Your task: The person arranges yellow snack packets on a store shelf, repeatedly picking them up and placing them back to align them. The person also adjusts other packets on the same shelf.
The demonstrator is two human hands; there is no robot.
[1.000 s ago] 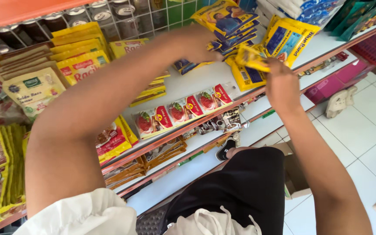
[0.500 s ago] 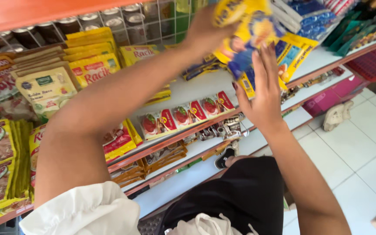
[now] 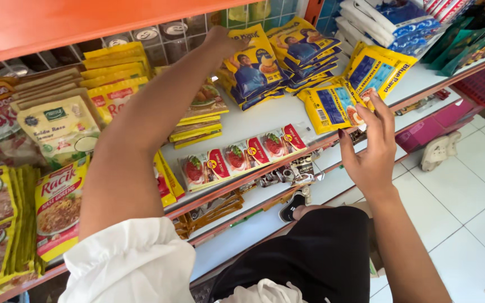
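Reaching to 12 o'clock, the left hand (image 3: 220, 42) was closed on the blue-and-yellow sachet stack (image 3: 251, 70) on the shelf (image 3: 270, 120). The right hand (image 3: 369, 148), open and empty, was held at 3 o'clock. Toppling was judged possible if the leaning stack were jostled.

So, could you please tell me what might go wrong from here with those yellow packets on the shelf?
1. The left hand presses on a leaning stack of yellow-and-blue sachets; a push could fan them across the white shelf.
2. The right hand reaches the yellow packs lying at the shelf's front edge, so a nudge might tip one to the tiled floor.
3. The strip of red sachets also lies near that edge and the forearm could brush it.
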